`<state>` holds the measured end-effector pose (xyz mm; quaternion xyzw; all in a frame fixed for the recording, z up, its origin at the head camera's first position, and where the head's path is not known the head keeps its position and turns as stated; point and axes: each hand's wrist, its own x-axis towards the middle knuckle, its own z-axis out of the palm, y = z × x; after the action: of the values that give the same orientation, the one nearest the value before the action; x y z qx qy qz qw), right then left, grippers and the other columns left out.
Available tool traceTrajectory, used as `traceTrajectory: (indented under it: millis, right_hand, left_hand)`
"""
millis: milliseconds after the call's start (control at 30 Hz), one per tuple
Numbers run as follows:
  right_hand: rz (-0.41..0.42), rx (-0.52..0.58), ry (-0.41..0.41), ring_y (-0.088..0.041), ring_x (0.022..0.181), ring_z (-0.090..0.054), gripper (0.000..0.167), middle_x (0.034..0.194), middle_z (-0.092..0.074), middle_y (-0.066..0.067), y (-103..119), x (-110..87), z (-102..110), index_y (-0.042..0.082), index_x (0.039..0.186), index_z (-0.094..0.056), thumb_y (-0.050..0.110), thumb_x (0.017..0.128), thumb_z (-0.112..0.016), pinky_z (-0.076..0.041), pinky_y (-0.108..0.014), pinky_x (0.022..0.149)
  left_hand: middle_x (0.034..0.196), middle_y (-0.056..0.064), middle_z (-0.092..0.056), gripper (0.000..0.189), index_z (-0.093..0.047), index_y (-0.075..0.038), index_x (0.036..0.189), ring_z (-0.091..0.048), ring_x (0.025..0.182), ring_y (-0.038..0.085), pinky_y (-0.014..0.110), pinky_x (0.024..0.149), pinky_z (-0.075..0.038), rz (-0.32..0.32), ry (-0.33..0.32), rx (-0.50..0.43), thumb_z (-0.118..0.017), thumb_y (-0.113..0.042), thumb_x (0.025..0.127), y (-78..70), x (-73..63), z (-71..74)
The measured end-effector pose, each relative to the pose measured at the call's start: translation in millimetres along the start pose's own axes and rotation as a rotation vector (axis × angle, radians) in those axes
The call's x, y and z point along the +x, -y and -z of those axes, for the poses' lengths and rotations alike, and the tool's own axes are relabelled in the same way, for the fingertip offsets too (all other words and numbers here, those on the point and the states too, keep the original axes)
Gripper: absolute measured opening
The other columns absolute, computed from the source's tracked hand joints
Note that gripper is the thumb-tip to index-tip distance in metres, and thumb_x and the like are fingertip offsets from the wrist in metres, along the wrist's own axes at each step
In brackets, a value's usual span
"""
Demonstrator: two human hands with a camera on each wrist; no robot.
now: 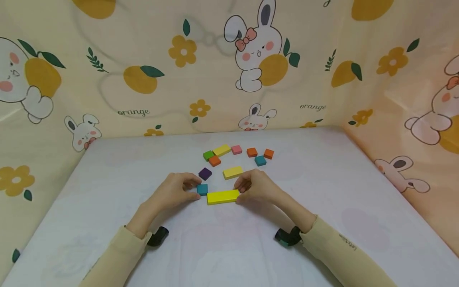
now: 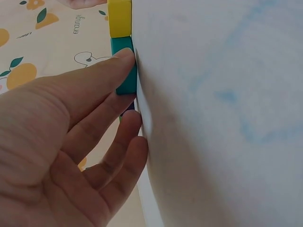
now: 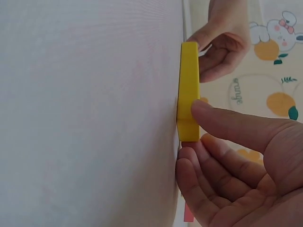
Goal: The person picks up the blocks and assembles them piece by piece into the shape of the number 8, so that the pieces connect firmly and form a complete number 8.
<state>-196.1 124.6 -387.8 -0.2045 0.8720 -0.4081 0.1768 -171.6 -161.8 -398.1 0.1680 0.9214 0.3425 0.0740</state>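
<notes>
Between the thumb and fingers of my left hand (image 1: 175, 190) is a teal square block (image 1: 202, 189), pinched at its left side. The left wrist view shows the thumb lying on the teal block (image 2: 127, 85), which meets the end of a yellow block (image 2: 120, 19). That long yellow block (image 1: 222, 197) lies flat on the table, just right of the teal one. My right hand (image 1: 259, 187) pinches its right end. In the right wrist view the thumb presses the near side of the long yellow block (image 3: 189, 90), with the other fingers curled behind its end.
Beyond the hands lie a purple block (image 1: 205, 173), a shorter yellow block (image 1: 233, 172), another yellow block (image 1: 221, 150), a green block (image 1: 208, 155), a pink block (image 1: 236, 150), several orange blocks (image 1: 252, 152) and a second teal block (image 1: 260, 160). A patterned cloth (image 1: 215, 87) hangs behind the white table (image 1: 222, 251).
</notes>
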Motion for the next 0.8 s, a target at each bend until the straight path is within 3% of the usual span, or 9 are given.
traceTrajectory:
  millis: [800]
  right_hand:
    - [0.011,-0.015,0.004,-0.019,0.076,-0.060,0.028,0.084,-0.065,-0.003,3.0,-1.5,0.5,0.006,0.093,-0.072,0.007,0.071,-0.089,-0.053,-0.028,0.071]
  left_hand:
    - [0.106,-0.006,-0.067,0.042,-0.070,-0.015,0.119,-0.059,0.094,0.017,0.036,0.086,-0.051,0.019,0.005,0.021,-0.085,-0.020,0.080,-0.8,1.2,-1.4]
